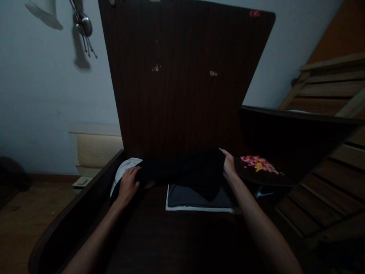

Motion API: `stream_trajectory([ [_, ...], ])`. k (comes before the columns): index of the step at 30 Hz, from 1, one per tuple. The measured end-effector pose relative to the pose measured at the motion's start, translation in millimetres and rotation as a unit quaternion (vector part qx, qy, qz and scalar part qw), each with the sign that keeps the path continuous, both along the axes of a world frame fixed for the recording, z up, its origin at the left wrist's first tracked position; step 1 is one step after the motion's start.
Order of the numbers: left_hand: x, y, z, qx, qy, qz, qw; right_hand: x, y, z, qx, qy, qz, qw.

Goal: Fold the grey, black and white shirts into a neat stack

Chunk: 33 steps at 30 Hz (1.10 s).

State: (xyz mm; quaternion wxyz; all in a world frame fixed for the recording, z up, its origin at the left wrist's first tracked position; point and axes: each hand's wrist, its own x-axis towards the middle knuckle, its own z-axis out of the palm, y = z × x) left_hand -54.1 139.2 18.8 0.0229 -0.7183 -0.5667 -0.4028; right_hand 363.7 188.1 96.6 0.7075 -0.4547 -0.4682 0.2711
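Observation:
A black cloth point(182, 169), perhaps a garment, stretches between my two hands over the dark wooden surface. At its left end my left hand point(129, 185) has its fingers bent over the fabric. My right hand point(228, 163) pinches the upper right corner, thumb and fingers closed on it. One corner of the cloth hangs down over a folded dark grey cloth point(185, 196), which lies on something flat and white point(196, 209). Beside my left hand is a rounded white item point(128, 164), partly covered by the black cloth. Dim light hides the folds.
A dark wooden panel point(182, 83) stands upright behind. A low side rail point(76, 213) runs along the left. To the right, a shelf has pink and yellow pieces point(259, 164), with a white swoosh mark point(264, 194) below. Wooden slats point(330, 190) stand farther right; a wall lamp point(82, 24) hangs upper left.

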Motion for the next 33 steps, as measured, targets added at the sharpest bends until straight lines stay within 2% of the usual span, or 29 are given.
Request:
stream_trajectory([
  [4,5,4,39.2,-0.064,-0.104,0.001,0.993,19,11,-9.2,-0.063,0.011,-0.041,0.997],
  [7,18,7,63.4,-0.127,-0.242,-0.023,0.962,23,16,-15.3,-0.063,-0.033,-0.094,0.993],
  [9,29,8,73.5,-0.172,-0.369,-0.042,0.912,19,14,-16.2,-0.049,-0.082,-0.14,0.986],
  [12,49,8,81.6,-0.224,-0.536,-0.088,0.809,-1,-2,-14.7,-0.013,-0.165,-0.186,0.969],
  [13,56,8,83.0,-0.229,-0.574,-0.102,0.779,-12,-11,-14.6,0.002,-0.193,-0.167,0.967],
  [14,63,8,83.7,-0.227,-0.605,-0.111,0.755,-23,-21,-15.2,0.01,-0.216,-0.107,0.97],
  [15,71,9,83.9,-0.22,-0.63,-0.113,0.736,-36,-32,-16.9,0.008,-0.246,-0.016,0.969],
  [16,79,9,83.5,-0.212,-0.651,-0.113,0.72,-48,-42,-19.8,-0.006,-0.292,0.099,0.951],
  [17,86,10,82.3,-0.204,-0.665,-0.115,0.709,-60,-52,-23.7,-0.024,-0.335,0.208,0.919],
  [18,93,11,80.5,-0.196,-0.673,-0.122,0.703,-71,-60,-28.4,-0.039,-0.366,0.29,0.883],
  [19,99,11,78.1,-0.192,-0.672,-0.136,0.702,-81,-66,-33.8,-0.045,-0.393,0.346,0.851],
  [20,105,11,75.4,-0.19,-0.663,-0.156,0.707,-89,-70,-39.5,-0.059,-0.411,0.366,0.833],
  [21,109,10,72.4,-0.189,-0.65,-0.179,0.714,-96,-73,-45.1,-0.078,-0.414,0.37,0.828],
  [23,115,7,66.8,-0.186,-0.62,-0.209,0.733,-104,-74,-55.2,-0.12,-0.376,0.376,0.838],
  [27,116,-2,61.9,-0.175,-0.587,-0.21,0.762,-113,-75,-68.6,-0.162,-0.304,0.393,0.852],
  [30,118,-7,62.4,-0.176,-0.58,-0.241,0.758,-120,-79,-76.7,-0.17,-0.33,0.356,0.858],
  [33,125,-8,59.9,-0.165,-0.574,-0.27,0.755,-131,-79,-87.1,-0.145,-0.331,0.315,0.877],
])
